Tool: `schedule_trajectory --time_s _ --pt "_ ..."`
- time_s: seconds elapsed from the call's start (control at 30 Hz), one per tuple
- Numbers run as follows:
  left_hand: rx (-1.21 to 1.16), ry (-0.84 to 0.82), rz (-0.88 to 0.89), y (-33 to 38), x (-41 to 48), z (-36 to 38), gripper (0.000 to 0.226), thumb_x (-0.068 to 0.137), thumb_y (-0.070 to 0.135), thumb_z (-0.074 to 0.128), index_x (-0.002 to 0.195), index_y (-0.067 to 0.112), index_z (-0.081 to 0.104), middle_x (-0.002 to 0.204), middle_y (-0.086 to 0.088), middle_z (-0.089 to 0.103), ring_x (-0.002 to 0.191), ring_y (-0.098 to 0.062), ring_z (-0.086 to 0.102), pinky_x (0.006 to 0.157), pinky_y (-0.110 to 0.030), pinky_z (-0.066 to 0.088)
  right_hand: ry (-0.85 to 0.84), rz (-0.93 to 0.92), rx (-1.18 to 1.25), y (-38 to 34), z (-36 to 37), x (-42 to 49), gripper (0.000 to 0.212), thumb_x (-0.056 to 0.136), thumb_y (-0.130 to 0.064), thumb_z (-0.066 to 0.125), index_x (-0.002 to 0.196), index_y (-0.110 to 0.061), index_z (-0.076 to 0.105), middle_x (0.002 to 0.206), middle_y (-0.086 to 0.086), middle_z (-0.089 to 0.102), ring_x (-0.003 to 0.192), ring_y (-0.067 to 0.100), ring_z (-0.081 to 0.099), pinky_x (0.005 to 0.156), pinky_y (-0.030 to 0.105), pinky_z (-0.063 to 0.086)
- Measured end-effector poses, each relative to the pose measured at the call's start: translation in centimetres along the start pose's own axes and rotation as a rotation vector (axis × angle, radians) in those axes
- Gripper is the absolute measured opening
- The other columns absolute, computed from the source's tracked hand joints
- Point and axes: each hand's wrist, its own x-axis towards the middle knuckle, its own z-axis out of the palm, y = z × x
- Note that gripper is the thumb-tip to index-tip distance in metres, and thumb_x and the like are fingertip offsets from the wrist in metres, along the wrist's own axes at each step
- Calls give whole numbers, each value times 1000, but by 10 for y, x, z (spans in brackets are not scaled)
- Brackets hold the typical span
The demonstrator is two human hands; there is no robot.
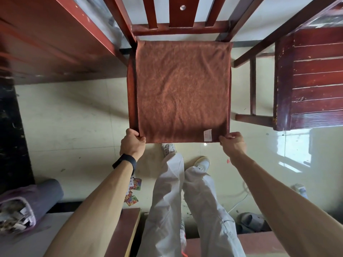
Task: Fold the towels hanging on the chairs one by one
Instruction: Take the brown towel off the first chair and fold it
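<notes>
Two bare hands hold one rust-brown square terry towel [182,91] by its near corners, towel spread flat over the seat of a red-brown wooden slat-back chair [178,25]. Left hand [132,142], knuckles up, wrist bent slightly inward, thumb and fingers pinched shut on the near-left corner; a black band [124,161] sits on that wrist. Right hand [233,143], back of hand facing up, fingers curled, grip clamped on the near-right corner just beside a small white care label [207,135] sewn at the hem. Both forearms bare, extended forward from the lower frame edges, converging toward the towel, roughly level with each other. Towel's far edge lies against the base of the chair back; side edges droop a little over the seat sides, surface mostly smooth with faint creases. Second darker red wooden chair [313,78] stands to the right, well apart from the towel. Below the hands: light grey trousers [185,210] and white shoes [201,163] on a pale tiled floor [74,123]. Coloured cards [133,191] scattered on the floor near the left forearm. Grey rolled bundle [44,197] at lower left.
</notes>
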Motion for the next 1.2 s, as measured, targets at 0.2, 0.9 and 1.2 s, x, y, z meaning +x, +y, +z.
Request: schedule_trajectory --time_s 0.2,0.9,1.2 --pt "-109 1 -55 11 -1 9 19 89 27 63 101 12 69 101 -9 71 98 -32 65 80 -32 50 -72 -18 75 6 -1 8 27 84 -35 71 104 -16 71 85 5 73 91 31 71 86 49 59" --pt "-1040 -269 113 112 -178 -228 13 86 16 75 99 18 73 77 -4 63 50 -8 44 57 -23 41 -153 -305 754 -107 -213 -182 22 91 -21 73 102 -2 68 72 9 60 54 11 54 76 54 59" --pt "-86 145 697 138 -229 -311 17 81 34 79 96 26 78 88 12 70 84 -9 66 69 -15 44 262 -1001 -12 -125 -294 -258 16 85 -21 79 100 -22 77 89 -8 66 80 11 65 78 27 53"
